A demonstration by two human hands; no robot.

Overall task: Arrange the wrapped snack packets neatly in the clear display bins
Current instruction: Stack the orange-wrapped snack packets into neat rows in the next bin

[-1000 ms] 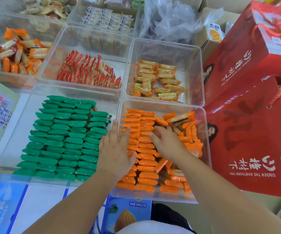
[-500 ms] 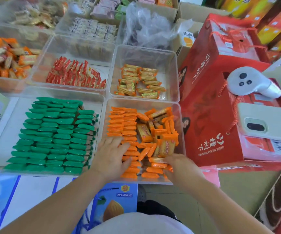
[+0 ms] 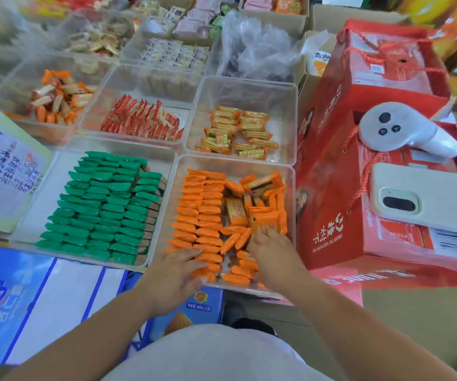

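Note:
A clear bin (image 3: pixel 290 171) in front of me holds orange snack packets (image 3: pixel 199 213): two tidy columns on its left, a loose jumble on its right. My left hand (image 3: pixel 175 273) lies flat with fingers spread on the near end of the tidy columns. My right hand (image 3: pixel 271 254) reaches into the loose pile at the near right; its fingertips rest on an orange packet (image 3: pixel 265 228), and the grip itself is hidden. To the left, another clear bin (image 3: pixel 56 166) holds neat rows of green packets (image 3: pixel 103 204).
Behind stand more clear bins: red packets (image 3: pixel 142 122), gold-and-orange packets (image 3: pixel 238 133), mixed orange ones (image 3: pixel 56 97). Red gift boxes (image 3: pixel 340 166) crowd the right side, carrying a white controller (image 3: pixel 403 133) and a phone (image 3: pixel 425 199). Blue cartons (image 3: pixel 15 298) lie near left.
Both hands have drawn back from the middle of the orange bin to its near end. The right hand then reached forward into the loose pile. The view has swung right and up.

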